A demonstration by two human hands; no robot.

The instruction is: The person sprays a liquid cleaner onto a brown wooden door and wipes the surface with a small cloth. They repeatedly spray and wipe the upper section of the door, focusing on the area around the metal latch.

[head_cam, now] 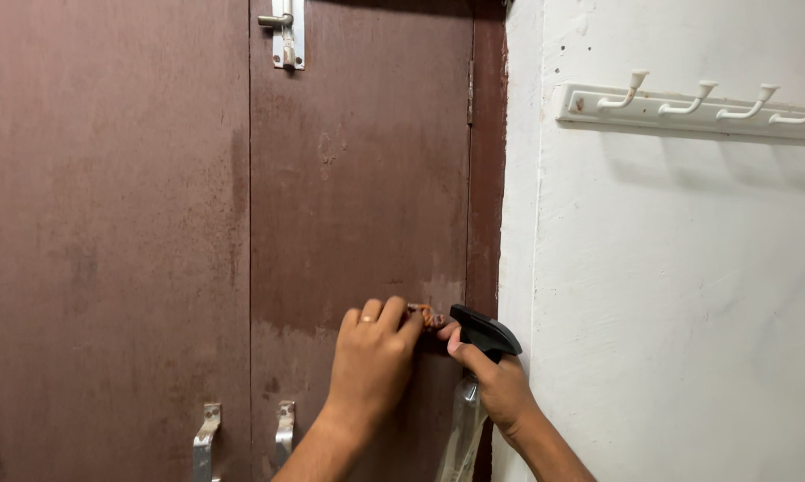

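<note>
Looking down from the head camera, I see a brown double door (153, 223) filling most of the view, its paint worn and paler across the lower part. To the right of it stands a white wall (688, 312), with the door frame's brown strip between them. High on that wall, near the upper right corner, a white hook rack (688, 103) runs sideways with several pegs.

On the right door leaf, at its top edge, sits a metal latch bolt (286, 31). Down at the bottom edge of the door, two metal handles (208, 437) hang close together, one on each leaf beside the middle seam.

My left hand (371, 357) is pressed against the right door leaf near its right edge, fingers curled and pinched on a small orange-brown scrubbing pad (429, 315) held flat to the door surface. A ring shows on one finger. My right hand (492, 379) is just beside it, thumb nearly touching the left fingertips, and it is wrapped around a clear spray bottle (463, 419) with a black trigger head (485, 330). The bottle hangs upright along the door's right edge, its nozzle pointing left toward the pad, and its body reaches down past the lower edge of the view. I cannot tell whether the trigger is squeezed.
</note>
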